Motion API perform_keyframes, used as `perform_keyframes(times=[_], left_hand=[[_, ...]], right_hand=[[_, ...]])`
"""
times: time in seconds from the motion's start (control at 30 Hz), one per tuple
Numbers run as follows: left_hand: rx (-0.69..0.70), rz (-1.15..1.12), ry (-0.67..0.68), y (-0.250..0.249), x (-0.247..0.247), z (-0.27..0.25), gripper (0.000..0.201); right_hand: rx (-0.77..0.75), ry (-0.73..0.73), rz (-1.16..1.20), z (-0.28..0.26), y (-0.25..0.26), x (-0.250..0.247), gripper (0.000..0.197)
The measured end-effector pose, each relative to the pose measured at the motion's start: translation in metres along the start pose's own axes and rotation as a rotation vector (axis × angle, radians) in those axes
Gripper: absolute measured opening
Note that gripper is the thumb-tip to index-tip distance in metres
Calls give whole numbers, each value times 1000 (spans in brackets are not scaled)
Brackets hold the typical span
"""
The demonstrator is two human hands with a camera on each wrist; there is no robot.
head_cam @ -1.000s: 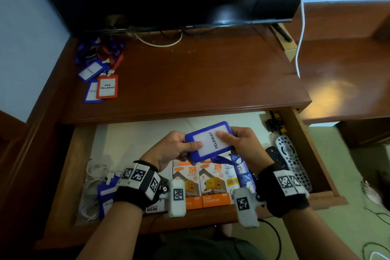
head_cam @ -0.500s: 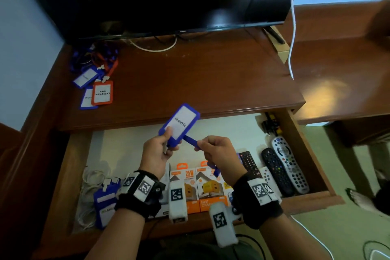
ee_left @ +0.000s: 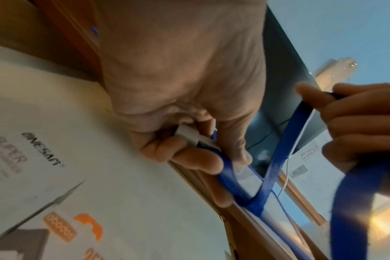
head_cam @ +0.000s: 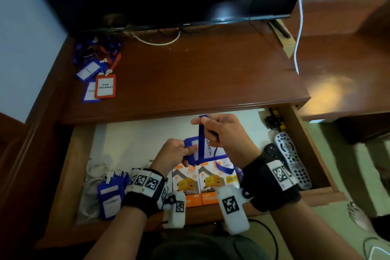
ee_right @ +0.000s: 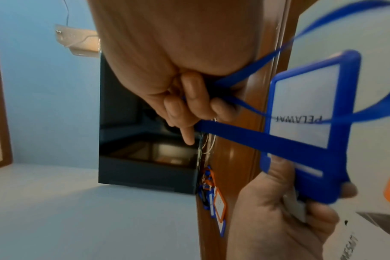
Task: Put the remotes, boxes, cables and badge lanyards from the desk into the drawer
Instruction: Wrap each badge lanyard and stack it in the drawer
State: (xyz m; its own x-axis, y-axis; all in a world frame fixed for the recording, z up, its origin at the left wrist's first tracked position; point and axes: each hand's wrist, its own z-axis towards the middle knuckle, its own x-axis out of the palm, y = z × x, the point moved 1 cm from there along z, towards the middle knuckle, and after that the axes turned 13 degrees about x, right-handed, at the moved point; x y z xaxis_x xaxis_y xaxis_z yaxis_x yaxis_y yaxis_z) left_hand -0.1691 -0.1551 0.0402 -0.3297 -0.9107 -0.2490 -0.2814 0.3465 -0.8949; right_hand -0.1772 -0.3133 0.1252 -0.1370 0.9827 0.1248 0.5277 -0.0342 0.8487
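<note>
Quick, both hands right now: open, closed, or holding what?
Left hand: grips the blue badge holder at its clip end.
Right hand: pinches that badge's blue strap, pulled across the holder.

Blue badge holder (head_cam: 195,151) marked PELAWAT hangs above the open drawer (head_cam: 299,145) — blue lanyard strap (head_cam: 201,133) across it.

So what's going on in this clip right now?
A person is tidying desk items into the open drawer. The left hand grips a blue badge holder over the drawer, while the right hand pinches its blue lanyard strap and holds it up across the badge. Charger boxes, remotes, white cables and another blue badge already lie in the drawer. A pile of badge lanyards is still on the desk.
</note>
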Motion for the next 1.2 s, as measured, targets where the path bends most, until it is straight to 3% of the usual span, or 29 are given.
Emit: perform_keyframes(times=[0.13,0.27,0.37,0.4,0.47,0.5,0.63,0.77,0.93,1.03,1.1,1.2], left_hand=[[135,-19,90,-9,-3,-6,16],[173,-54,212,-15,-8,-13,17],[216,-125,247,-19,-22,-15,18],[238,-169,227,-21,-27,-16,28],[264,-263,166,-21,-34,-14,56],[271,-309,135,-22,-35,-13,61],[284,-434,22,-19,-36,-9,44],[268,-580,-214,-18,-51,-11,22],[243,-695,-456,-17,-79,-11,37],[214,-780,-570,-13,-87,-10,24],[209,-811,-623,-10,-89,-10,14],[220,-912,-700,-9,-91,-9,13]], right_hand=[[-9,-45,-61,3,4,-13,23],[-3,-131,-229,8,6,-27,23],[46,-69,-321,16,7,-41,25],[40,-52,-315,19,5,-44,26],[4,-40,-292,24,-5,-42,28],[-14,-36,-266,27,-13,-38,29],[-17,-50,-90,30,-45,-14,25],[-34,7,44,29,-65,4,16],[-62,-5,35,38,-61,1,13],[-80,41,3,41,-57,0,17],[-85,122,7,41,-57,2,10],[-60,170,2,42,-63,5,15]])
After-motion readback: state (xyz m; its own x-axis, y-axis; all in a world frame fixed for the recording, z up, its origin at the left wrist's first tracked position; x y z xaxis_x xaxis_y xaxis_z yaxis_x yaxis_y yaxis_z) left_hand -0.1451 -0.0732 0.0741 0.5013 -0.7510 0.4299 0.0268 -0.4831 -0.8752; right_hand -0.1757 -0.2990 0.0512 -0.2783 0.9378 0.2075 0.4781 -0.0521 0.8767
